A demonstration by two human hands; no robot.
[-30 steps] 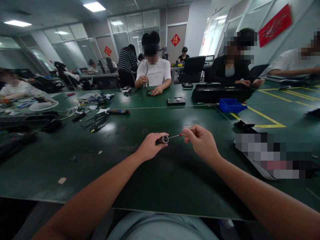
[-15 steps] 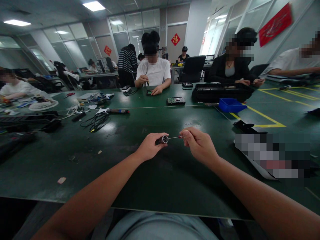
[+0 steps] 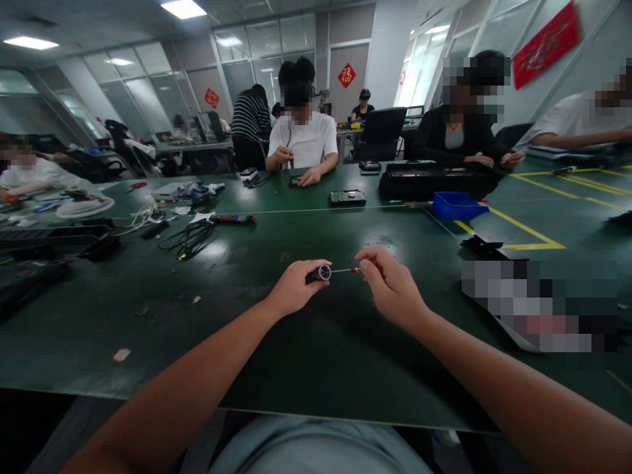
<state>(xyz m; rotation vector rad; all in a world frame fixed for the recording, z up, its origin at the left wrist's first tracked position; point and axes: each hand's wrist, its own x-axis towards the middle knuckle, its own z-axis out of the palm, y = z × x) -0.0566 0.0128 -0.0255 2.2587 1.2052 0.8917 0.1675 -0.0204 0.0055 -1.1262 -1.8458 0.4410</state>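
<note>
Above the green table point(image 3: 296, 342), my left hand point(image 3: 294, 288) is closed around a small dark cylindrical part point(image 3: 323, 272) with a shiny ring end facing me. My right hand point(image 3: 390, 286) pinches the red handle of a thin screwdriver point(image 3: 345, 270). Its metal shaft points left and its tip meets the cylinder's ring end. Both hands hover a little above the table's middle, close together.
A blue bin point(image 3: 457, 205), a black case point(image 3: 434, 179) and a circuit board point(image 3: 347, 197) lie at the far side. Cables point(image 3: 190, 238) and tools are at the far left. Other people sit working around the table. A blurred flat object point(image 3: 538, 303) lies at right.
My right hand has shifted slightly left, closer to the cylinder. The view has tilted a little. My left hand holds the part in nearly the same place.
</note>
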